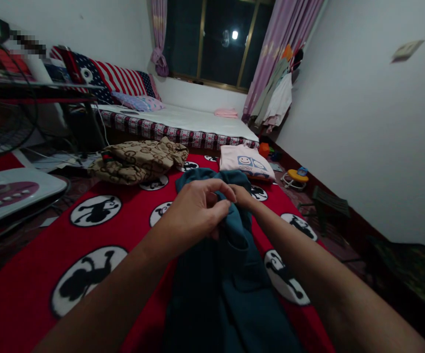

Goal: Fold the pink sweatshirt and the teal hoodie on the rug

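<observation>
A dark teal garment (234,289) lies lengthwise in front of me, its far end bunched into loose folds. Whether it is a top or trousers I cannot tell. My left hand (198,208) is closed at the bunched part, thumb and forefinger pinching the cloth. Just to its right, my right hand (241,197) grips the same cloth, its fingers partly hidden behind the left hand. Under the garment spreads a red blanket (131,235) with round black-and-white cartoon figures. Beyond the hands lies a folded pink garment (247,162) with printed smiling faces.
To the far left a brown patterned garment (135,159) lies heaped on the blanket. A low bed (198,120) stands under the window. At left are a desk (50,87) and a fan's white base (10,193). A yellow stool (296,177) and a folding stool (328,202) stand right.
</observation>
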The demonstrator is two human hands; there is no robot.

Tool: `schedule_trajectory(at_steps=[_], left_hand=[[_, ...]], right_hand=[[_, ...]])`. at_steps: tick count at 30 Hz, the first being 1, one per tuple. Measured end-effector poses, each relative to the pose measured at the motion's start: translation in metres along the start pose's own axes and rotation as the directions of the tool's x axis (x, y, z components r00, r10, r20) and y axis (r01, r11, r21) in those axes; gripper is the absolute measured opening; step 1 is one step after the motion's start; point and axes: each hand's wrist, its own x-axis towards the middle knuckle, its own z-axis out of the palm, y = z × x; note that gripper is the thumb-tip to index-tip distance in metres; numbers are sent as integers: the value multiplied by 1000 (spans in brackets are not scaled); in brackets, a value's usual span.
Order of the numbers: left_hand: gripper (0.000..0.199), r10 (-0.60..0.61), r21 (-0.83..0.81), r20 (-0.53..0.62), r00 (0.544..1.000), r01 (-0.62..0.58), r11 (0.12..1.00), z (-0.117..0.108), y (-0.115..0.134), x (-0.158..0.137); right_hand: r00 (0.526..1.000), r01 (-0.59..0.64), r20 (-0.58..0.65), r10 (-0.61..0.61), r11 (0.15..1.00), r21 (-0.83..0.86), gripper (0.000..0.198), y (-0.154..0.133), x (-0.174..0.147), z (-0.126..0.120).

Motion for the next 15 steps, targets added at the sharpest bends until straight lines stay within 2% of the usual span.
schedule_trajectory(at_steps=[2, 4, 5, 6, 7, 9, 11, 13, 15], left_hand=[[25, -39, -42, 179, 983, 47, 998, 10, 5, -22], [27, -89, -3, 370, 925, 97, 995, 13, 4, -43], [27, -111, 46, 413, 904, 101, 994, 12, 1, -51], [26, -123, 105, 404, 906, 88, 991, 9, -6, -55], [26, -120, 172, 350, 929, 62, 983, 5, -14, -56], [26, -63, 311, 150, 987, 14, 950, -5, -38, -50], [37, -7, 431, -32, 999, 21, 902, -13, -65, -40], [53, 5, 522, -104, 995, 50, 851, -17, -88, -33], [59, -4, 572, -97, 995, 59, 818, -16, -102, -32]], right_hand=[[999, 35, -10, -35, 999, 20, 16, -8, -21, -8], [998, 54, -30, -52, 996, 76, 21, -13, -50, -14], [998, 51, -37, -47, 991, 120, 24, -15, -66, -17], [998, 47, -40, -41, 986, 163, 25, -16, -83, -20], [999, 41, -37, -34, 980, 196, 26, -17, -101, -23], [1000, 30, -17, -27, 975, 220, 25, -19, -135, -27], [1000, 17, 2, -18, 979, 202, 24, -21, -163, -30], [1000, 27, 8, -29, 988, 150, 24, -26, -185, -33], [994, 109, 2, -109, 992, 63, 26, -31, -199, -35]])
